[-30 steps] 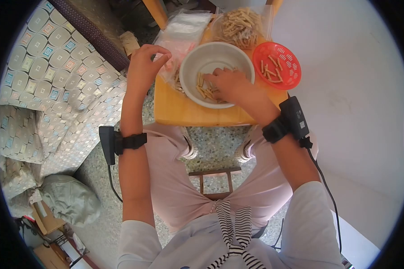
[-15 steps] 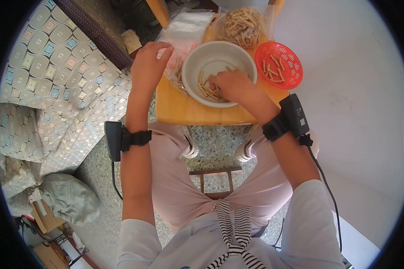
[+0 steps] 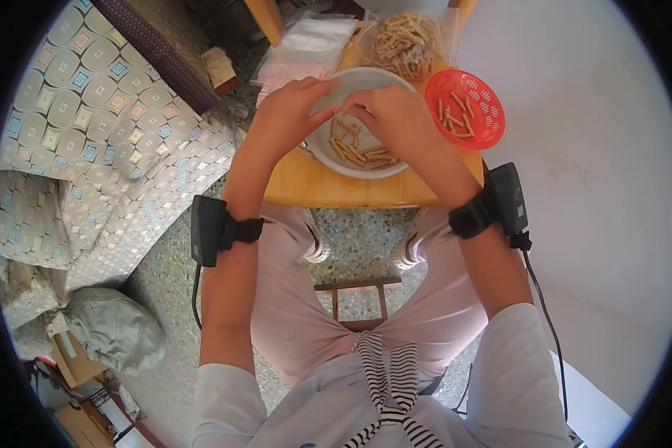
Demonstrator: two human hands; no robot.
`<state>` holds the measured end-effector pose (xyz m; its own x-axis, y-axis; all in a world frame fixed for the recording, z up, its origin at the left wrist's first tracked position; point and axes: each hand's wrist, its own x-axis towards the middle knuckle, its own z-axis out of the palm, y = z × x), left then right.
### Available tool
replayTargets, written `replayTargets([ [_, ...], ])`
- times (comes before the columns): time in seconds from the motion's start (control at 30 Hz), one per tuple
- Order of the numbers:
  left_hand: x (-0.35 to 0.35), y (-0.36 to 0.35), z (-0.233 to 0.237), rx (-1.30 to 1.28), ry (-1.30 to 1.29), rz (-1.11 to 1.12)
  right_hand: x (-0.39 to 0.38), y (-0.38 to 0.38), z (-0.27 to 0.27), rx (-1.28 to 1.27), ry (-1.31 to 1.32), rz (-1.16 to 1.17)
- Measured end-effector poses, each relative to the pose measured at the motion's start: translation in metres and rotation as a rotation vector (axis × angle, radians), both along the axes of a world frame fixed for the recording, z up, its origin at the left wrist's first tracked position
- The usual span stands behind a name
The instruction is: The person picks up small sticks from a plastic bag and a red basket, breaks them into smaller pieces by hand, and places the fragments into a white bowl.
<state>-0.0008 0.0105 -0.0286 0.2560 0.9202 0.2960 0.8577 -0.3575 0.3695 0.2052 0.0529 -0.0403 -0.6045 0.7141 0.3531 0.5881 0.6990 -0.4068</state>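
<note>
My left hand (image 3: 293, 112) hangs over the left rim of the pale round bowl (image 3: 412, 149), its thumb and fingers spread apart and nothing visible between them. Facing it above the bowl, my right hand (image 3: 390, 112) has curled fingers drawn towards the thumb; whatever they hold is hidden. Below both hands, several short tan sticks (image 3: 343, 151) lie along the near side of the bowl's bottom. To the right stands a red slotted plastic basket (image 3: 489, 112) with a few similar sticks inside.
Behind the bowl, a clear bag of tan sticks (image 3: 405, 45) rests on the wooden chair seat (image 3: 336, 196), beside a stack of clear plastic bags (image 3: 310, 37). A white wall (image 3: 575, 149) rises on the right; patterned fabric (image 3: 112, 134) covers furniture at left.
My right hand has lifted off the sticks in the bowl and moved up. My left hand has come right, over the bowl's rim, so both hands now nearly meet.
</note>
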Motion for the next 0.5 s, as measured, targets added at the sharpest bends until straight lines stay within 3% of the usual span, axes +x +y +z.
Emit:
replayTargets([
  [0.17,-0.004,0.006,0.002,-0.193,-0.146,-0.067,0.0,-0.005,0.015,-0.015,0.118,-0.037],
  [0.5,0.009,0.001,0.015,-0.134,-0.331,-0.081,0.005,-0.008,0.027,-0.019,0.221,-0.143],
])
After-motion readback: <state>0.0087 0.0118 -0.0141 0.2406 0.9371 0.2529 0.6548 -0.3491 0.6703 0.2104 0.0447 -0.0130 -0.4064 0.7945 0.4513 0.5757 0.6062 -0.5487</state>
